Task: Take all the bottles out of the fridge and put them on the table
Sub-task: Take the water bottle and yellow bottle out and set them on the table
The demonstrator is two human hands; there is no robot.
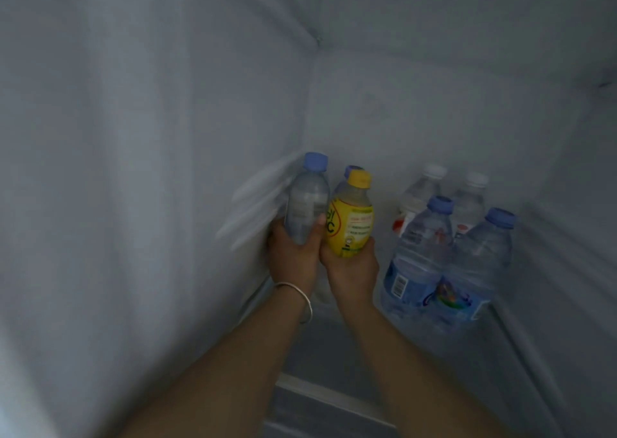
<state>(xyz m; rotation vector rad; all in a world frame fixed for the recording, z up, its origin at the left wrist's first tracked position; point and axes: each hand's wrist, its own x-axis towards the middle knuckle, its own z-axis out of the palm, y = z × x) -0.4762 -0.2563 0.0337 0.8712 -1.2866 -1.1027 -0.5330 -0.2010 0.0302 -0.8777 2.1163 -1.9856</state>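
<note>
Both my arms reach into the fridge. My left hand grips a clear bottle with a blue cap close to the left wall. My right hand grips a yellow bottle with a yellow cap right beside it. Behind the yellow one, another blue-capped bottle is mostly hidden. On the right of the shelf stand two large blue-capped water bottles in front. Two white-capped bottles stand behind them.
The fridge's left wall lies close to my left hand, with white ribs on it. The back wall and right wall enclose the shelf. The shelf's front edge runs under my forearms. A silver bangle circles my left wrist.
</note>
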